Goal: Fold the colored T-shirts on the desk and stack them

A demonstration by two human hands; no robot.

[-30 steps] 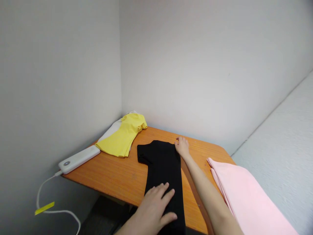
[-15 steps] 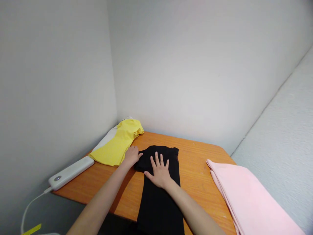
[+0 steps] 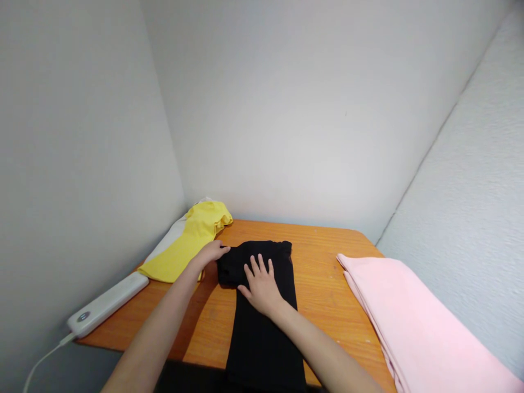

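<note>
Black trousers lie folded lengthwise on the table, their lower part reaching the near edge. At the upper left corner of the cloth, my left hand pinches the black fabric between thumb and fingers. My right hand rests flat on the upper part of the trousers with its fingers spread. A short section of the black cloth sticks out to the left, between the two hands.
Yellow and white folded clothes lie at the back left of the wooden table. A white power bank-like device with a cable sits at the left edge. Folded pink cloth covers the right side. Walls stand behind and left.
My left hand has shifted slightly up and now grips the trousers' corner, whose left section looks straighter. My right hand stays flat on the cloth. The view has turned slightly right.
</note>
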